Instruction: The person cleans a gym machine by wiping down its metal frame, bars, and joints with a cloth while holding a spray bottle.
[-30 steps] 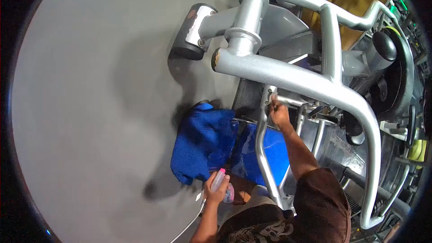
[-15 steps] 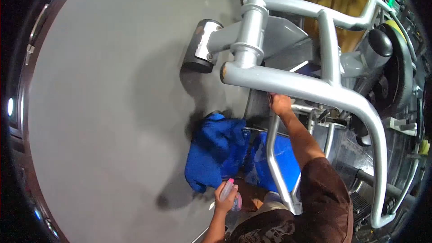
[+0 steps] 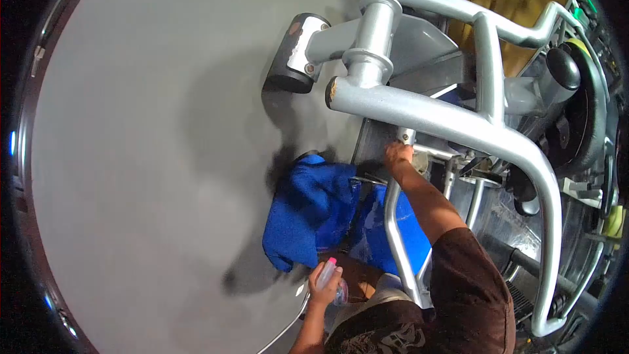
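Note:
My left hand (image 3: 322,285) is closed around a clear spray bottle (image 3: 326,274) with a pink tip, low in front of my body. My right hand (image 3: 398,156) is wrapped round a silver metal tube (image 3: 392,213) of a gym machine, below its thick upper frame bar (image 3: 432,113). A pale patch beside those fingers is too small to make out. Left of the tube, a blue cloth (image 3: 298,206) hangs over one of the blue pads (image 3: 386,236).
The silver frame (image 3: 549,223) curves around my right arm. A black-capped cylinder (image 3: 298,52) juts out at the upper left over the grey floor (image 3: 144,157). A round black pad (image 3: 586,111) and more machine parts stand at the right.
My right hand has shifted slightly left and down along the tube, uncovering a bolt hole above it. My left hand still holds the spray bottle. The view has moved a little.

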A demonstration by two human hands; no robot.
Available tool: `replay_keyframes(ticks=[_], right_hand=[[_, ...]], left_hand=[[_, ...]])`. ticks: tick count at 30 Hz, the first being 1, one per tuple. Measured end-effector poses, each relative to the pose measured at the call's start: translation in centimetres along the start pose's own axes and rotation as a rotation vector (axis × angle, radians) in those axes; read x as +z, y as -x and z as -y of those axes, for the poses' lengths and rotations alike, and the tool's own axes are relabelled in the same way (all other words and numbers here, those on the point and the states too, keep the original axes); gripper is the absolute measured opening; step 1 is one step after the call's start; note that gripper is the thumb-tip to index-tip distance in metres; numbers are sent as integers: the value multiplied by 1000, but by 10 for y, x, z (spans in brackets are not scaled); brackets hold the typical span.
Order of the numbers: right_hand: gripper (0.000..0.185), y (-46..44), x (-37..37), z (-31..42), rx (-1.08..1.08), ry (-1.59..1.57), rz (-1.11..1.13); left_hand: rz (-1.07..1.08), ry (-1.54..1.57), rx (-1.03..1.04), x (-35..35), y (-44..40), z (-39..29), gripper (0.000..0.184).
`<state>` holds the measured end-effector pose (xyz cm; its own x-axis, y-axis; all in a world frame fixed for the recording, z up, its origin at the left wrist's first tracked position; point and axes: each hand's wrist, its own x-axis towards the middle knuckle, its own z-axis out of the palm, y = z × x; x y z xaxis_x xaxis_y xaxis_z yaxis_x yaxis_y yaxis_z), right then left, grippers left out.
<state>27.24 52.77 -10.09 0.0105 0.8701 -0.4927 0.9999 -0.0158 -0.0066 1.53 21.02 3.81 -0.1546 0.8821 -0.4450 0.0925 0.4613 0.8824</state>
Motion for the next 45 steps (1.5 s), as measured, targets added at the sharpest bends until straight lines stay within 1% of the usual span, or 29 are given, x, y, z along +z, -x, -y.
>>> replay_keyframes(ticks=[1,2,5,6,9,12,15,16,19,20,23,24,27,28,31,32,35,38,41,42,45], right_hand=[[31,7,1,5,-22,24,22],[31,18,-6,7,-40,-66,54],[33,27,-17,15,-154,44,168],[33,18,-8,12,-154,33,94],[33,-11,-5,-10,6,-152,-115],[39,-11,-7,-29,141,-246,-154],[36,5,-7,-17,44,-143,-79],[31,12,-3,-12,30,-120,-101],[28,28,-14,-3,-13,-56,52],[29,30,-13,-5,-84,-41,-16],[31,28,-16,-28,-87,-114,-60],[31,28,-16,-40,-3,-216,-70],[34,29,18,-68,6,-460,-215],[37,31,31,-71,56,-467,-253],[35,68,31,-77,29,-617,-377],[34,58,52,-84,12,-667,-475],[32,52,40,-90,-69,-747,-609],[36,21,25,-86,-135,-619,-572],[34,-23,52,-86,35,-466,-561],[34,-43,77,-94,40,-413,-603],[30,-9,53,-102,-15,-626,-591]], left_hand=[[-5,14,1,0,1,-2,14],[-6,-4,3,-3,1,2,14],[1,-35,-1,-8,-2,18,14],[3,-34,-4,-7,-2,17,14],[20,-34,-10,-6,0,13,14],[50,10,-14,-3,-3,16,13],[44,23,-1,-4,-3,16,12],[37,22,8,-4,-3,15,12],[5,43,7,-6,-2,8,13],[1,34,6,-9,-2,9,13],[-7,2,-9,-15,-1,18,13],[-6,-15,-20,-18,-2,23,13],[-8,-39,-56,-18,-5,27,11],[-13,-39,-73,-17,-4,27,11],[9,33,-74,-13,-6,22,11],[7,39,-81,-13,-6,20,11],[9,41,-81,-9,-9,19,11],[38,-5,-59,-9,-14,15,12],[51,-12,-49,-7,-19,9,16],[44,-10,-58,-8,-17,6,16],[24,12,-55,-14,-17,5,16]])
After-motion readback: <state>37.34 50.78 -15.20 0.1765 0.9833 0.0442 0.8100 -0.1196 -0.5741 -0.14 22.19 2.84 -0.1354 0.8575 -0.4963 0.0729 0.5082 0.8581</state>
